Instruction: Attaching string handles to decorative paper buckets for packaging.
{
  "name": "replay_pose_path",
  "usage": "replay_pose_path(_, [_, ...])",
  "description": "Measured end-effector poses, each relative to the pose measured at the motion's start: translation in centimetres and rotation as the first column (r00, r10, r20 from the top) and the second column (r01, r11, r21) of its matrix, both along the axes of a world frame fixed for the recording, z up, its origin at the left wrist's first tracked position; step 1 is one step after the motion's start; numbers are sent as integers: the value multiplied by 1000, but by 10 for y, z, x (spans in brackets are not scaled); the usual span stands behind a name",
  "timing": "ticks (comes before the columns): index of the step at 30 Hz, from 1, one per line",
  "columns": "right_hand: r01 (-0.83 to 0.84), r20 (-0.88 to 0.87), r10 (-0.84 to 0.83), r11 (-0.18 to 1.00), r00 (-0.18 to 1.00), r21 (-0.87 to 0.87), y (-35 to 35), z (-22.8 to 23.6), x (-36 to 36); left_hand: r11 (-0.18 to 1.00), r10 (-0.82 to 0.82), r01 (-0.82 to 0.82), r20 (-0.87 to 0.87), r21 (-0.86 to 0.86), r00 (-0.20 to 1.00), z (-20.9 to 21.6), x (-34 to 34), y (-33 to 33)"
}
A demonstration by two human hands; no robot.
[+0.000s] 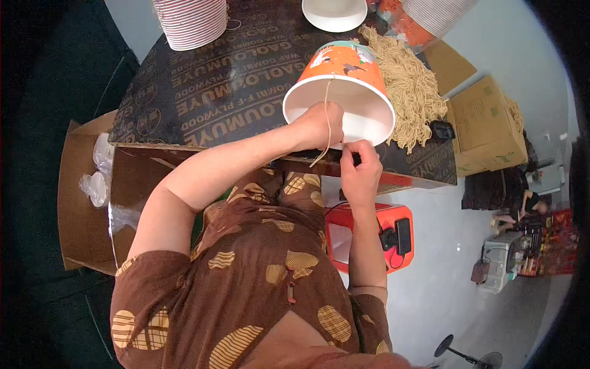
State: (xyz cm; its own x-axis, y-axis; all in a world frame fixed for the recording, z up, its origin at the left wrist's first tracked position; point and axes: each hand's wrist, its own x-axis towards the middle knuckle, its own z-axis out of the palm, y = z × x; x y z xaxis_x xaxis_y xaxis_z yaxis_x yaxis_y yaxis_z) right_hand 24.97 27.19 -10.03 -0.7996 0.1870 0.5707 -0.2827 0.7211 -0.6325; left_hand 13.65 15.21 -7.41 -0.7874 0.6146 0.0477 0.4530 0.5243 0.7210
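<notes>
There are two hands (319, 125), one orange bucket (339, 60), one loose strand (327, 114), one white bowl (335, 17) and one cord heap (409, 86). Two ribbed stacks (192, 23) stand far, one left, one right.

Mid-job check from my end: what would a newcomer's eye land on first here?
Probably the orange paper bucket, at the dark table's near edge, its white mouth facing the wearer, with the left hand and right hand at that mouth. Next, the shaggy heap of tan cords just right of it, then the bright red stand below the table's edge, beyond the right forearm.
</notes>
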Motion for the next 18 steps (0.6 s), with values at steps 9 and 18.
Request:
replay_pose_path(9, [276, -248, -217, 932, 944, 234, -15, 11, 12, 989, 124, -128, 54, 75, 991, 4, 15, 6])
replay_pose_path(18, [310, -226, -248, 903, 942, 299, -10, 4, 13, 977, 102, -136, 201, 162, 974, 5, 19, 6])
